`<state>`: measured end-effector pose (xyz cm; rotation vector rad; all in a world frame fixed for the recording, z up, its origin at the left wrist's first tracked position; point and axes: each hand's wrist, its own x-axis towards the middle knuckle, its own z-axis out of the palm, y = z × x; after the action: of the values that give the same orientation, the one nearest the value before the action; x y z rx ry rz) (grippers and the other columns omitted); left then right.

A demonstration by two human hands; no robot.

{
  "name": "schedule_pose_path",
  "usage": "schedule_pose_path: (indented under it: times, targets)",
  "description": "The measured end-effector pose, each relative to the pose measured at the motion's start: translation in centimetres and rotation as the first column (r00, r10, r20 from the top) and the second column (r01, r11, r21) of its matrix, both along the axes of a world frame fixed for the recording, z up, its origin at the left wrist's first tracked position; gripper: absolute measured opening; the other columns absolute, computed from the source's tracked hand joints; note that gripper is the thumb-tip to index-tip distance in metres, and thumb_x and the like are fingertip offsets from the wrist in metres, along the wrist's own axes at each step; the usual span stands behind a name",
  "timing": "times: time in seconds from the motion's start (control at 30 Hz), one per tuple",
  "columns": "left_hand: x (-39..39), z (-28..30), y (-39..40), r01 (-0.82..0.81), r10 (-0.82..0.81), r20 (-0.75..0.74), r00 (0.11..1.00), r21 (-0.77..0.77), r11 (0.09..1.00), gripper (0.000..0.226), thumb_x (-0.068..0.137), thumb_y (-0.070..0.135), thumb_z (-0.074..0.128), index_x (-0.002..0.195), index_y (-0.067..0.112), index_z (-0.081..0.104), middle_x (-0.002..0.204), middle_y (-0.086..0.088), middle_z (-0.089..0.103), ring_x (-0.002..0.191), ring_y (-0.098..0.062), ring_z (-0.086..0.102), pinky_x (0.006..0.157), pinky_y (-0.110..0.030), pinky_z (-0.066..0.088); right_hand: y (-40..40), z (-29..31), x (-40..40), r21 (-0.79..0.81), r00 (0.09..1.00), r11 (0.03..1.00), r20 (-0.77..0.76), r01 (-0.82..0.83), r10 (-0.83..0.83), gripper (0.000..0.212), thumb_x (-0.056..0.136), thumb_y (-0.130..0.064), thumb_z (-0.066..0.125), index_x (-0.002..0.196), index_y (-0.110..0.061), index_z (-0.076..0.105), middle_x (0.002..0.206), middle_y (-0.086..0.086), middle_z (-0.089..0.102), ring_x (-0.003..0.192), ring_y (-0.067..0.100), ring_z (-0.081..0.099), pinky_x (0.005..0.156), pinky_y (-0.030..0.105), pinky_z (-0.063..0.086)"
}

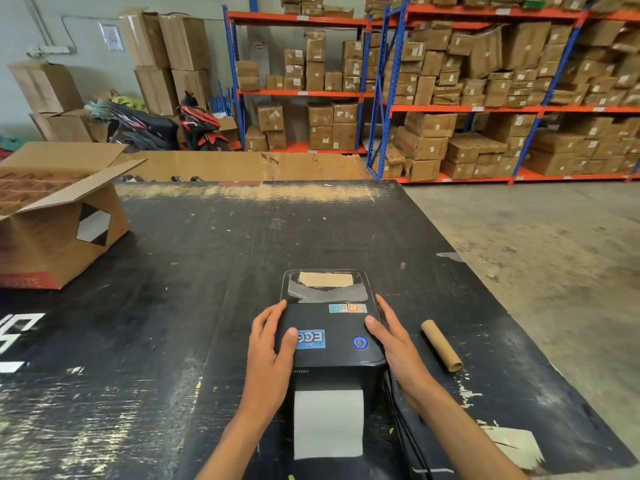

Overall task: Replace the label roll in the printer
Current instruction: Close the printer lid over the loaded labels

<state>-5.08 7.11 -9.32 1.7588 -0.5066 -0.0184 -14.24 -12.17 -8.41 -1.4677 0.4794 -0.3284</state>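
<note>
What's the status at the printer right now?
Both hands, left and right, flat on closed label printer. White label feeding out. Empty cardboard core lies alongside.

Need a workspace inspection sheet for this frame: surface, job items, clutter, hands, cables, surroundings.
Surface: black table, scuffed, paint worn.
Job's things: printer lid closed, button lit blue; white label strip out of front slot; empty cardboard core lying right of printer.
Clutter: open cardboard box at far left; paper scrap near right.
Grippers: left hand and right hand flat on printer's sides, holding nothing.
Cables: black cable trailing from printer's right side.
Surroundings: shelving of cartons; motorbikes.
</note>
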Motion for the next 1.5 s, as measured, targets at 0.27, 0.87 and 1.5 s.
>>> schedule_pose_path:
  times: [0.27, 0.87, 1.5]
  targets:
    - [-0.02, -0.12, -0.03, 0.001, -0.001, -0.003, 1.0, -0.018, 1.0, 0.047, 0.1, 0.022, 0.05, 0.146, 0.023, 0.044, 0.14, 0.008, 0.043, 0.129, -0.012, 0.046, 0.085, 0.004, 0.037, -0.02, -0.31, -0.09, 0.017, 1.0, 1.0, 0.014, 0.017, -0.017, 0.059, 0.099, -0.03, 0.057, 0.151, -0.042, 0.033, 0.143, -0.005, 0.057, 0.115, 0.011, 0.067, 0.086, 0.023, 0.057]
    - [0.02, -0.27, 0.08, -0.003, 0.003, -0.004, 1.0, -0.022, 1.0, 0.045, 0.1, 0.023, 0.049, 0.145, 0.025, 0.045, 0.14, 0.01, 0.044, 0.13, -0.009, 0.046, 0.097, -0.005, 0.039, 0.25, -0.03, -0.22, 0.022, 1.0, 0.999, 0.012, 0.023, -0.023, 0.058, 0.098, -0.034, 0.057, 0.15, -0.045, 0.034, 0.149, -0.007, 0.051, 0.128, 0.013, 0.057, 0.109, 0.038, 0.046]
    - [-0.31, 0.11, 0.27, -0.007, 0.007, -0.026, 1.0, 0.005, 1.0, 0.045, 0.1, 0.027, 0.049, 0.145, 0.028, 0.044, 0.14, 0.011, 0.043, 0.13, -0.008, 0.045, 0.11, -0.039, 0.042, 0.42, 0.05, -0.24, 0.04, 1.0, 0.999, -0.005, 0.016, -0.016, 0.059, 0.099, -0.033, 0.056, 0.152, -0.041, 0.031, 0.15, -0.002, 0.051, 0.117, 0.008, 0.063, 0.073, 0.014, 0.055]
